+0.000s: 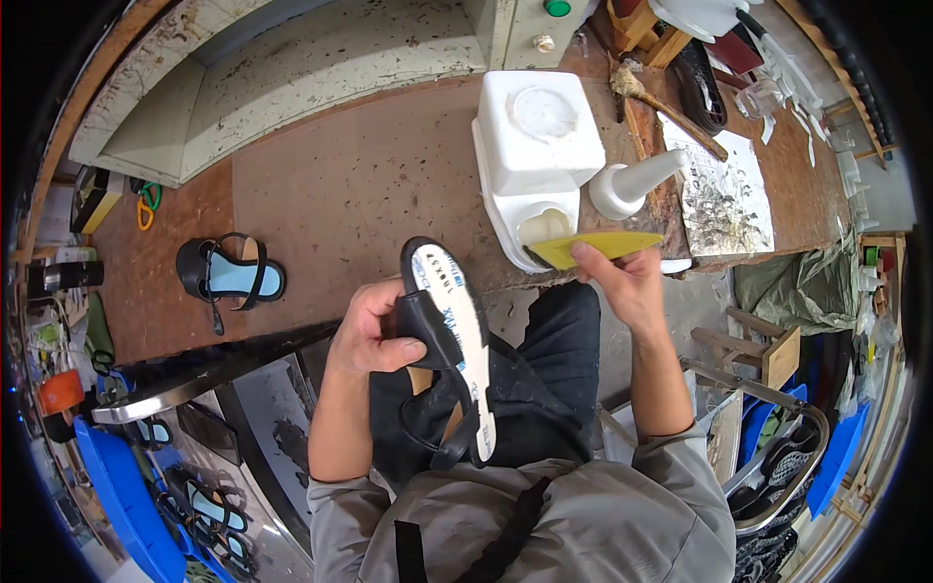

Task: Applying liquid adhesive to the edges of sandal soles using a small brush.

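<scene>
My left hand [374, 325] grips a black strappy sandal [426, 328], its thumb across the wide front strap. A white insole with printed marks [465, 316] lies lengthwise along the sandal. My right hand [627, 287] pinches a flat yellow-green spreader [612, 243] with a dark edge at its left end. That end is at the open front cup of a white plastic dispenser [544, 146]; whether it touches the pale content inside cannot be made out. Just right of the dispenser stands a white bottle with a cone nozzle [622, 189].
Another black sandal with a light blue insole [231, 272] rests on the brown bench [321, 185] at left, near green and orange scissor handles [148, 204]. A stained paper sheet [724, 189] and a wooden-handled tool [671, 112] lie right. Blue bins [121, 486] with sandals stand low left.
</scene>
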`<state>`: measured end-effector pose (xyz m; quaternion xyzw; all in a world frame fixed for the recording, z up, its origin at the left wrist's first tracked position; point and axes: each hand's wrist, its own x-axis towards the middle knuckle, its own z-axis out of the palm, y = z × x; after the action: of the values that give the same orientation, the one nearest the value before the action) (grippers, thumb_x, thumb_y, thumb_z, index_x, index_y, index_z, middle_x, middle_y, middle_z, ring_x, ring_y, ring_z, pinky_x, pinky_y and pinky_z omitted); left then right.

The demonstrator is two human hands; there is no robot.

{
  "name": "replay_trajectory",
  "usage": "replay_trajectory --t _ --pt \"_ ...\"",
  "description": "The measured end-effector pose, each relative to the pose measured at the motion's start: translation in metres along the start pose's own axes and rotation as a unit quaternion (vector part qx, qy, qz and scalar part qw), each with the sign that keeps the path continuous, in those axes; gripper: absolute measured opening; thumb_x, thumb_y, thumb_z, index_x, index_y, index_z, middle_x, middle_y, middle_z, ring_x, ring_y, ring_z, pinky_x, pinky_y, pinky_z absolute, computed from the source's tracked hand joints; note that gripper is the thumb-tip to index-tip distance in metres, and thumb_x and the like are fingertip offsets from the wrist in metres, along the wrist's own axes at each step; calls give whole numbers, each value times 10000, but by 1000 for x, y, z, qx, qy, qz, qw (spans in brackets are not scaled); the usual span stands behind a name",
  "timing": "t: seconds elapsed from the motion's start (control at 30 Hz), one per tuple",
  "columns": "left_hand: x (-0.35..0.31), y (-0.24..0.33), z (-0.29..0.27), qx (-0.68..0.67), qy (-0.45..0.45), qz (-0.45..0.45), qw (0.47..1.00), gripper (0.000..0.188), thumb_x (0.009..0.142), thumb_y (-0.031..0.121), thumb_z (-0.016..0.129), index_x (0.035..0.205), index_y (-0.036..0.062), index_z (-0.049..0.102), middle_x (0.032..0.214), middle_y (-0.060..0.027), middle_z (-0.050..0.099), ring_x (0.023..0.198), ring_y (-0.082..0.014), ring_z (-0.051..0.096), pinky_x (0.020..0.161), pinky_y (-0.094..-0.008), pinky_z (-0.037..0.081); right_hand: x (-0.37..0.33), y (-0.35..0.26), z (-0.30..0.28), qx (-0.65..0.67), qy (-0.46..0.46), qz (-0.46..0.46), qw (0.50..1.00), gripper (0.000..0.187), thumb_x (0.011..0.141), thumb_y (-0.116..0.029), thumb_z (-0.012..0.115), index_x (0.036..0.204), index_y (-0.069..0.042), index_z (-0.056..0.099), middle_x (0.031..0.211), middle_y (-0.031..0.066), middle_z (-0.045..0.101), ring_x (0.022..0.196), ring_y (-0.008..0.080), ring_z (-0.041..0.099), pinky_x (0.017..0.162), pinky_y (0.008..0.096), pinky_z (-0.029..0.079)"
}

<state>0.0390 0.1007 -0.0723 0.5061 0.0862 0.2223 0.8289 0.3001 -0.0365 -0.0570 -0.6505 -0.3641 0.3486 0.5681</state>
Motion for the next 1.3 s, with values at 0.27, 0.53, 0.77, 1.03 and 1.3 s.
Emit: replay_trajectory --t 0.27,0.53,0.77,1.03,1.3 --pt "12 22 35 125 -51 93 986 458 645 211 686 984 -75 573 910 -102 606 798 -147 575 708 -252 450 -49 -66 32 177 -24 -142 974 108 765 -18 649 826 61 606 655 126 623 556 158 572 528 262 449" --pt "-4 44 63 198 -96 138 966 426 618 200 676 949 -53 585 866 -114 606 759 -172 584 679 -266 457 -65 -84 46 133 -1 -235 963 132 732 -22 688 827 41 621 704 131 635 592 177 578 559 272 460" --pt "-16 47 89 209 -46 148 966 481 611 338 713 842 -63 587 781 -129 624 685 -220 609 641 -284 452 -82 -93 34 51 -59 -334 939 172 682 -39 717 808 48 638 706 150 633 602 214 611 551 290 481" --pt "-17 48 101 206 -46 144 967 471 596 332 712 823 -60 583 774 -120 621 678 -207 599 634 -274 445 -102 -96 24 65 -67 -352 932 150 675 -33 715 779 46 641 667 133 632 575 222 624 521 293 485" --pt "-23 48 111 167 -12 73 983 607 579 387 747 916 -93 589 814 -102 632 729 -155 595 680 -242 448 -115 -92 16 85 -86 -368 922 134 688 -46 712 764 36 639 658 122 636 574 233 643 513 287 488"
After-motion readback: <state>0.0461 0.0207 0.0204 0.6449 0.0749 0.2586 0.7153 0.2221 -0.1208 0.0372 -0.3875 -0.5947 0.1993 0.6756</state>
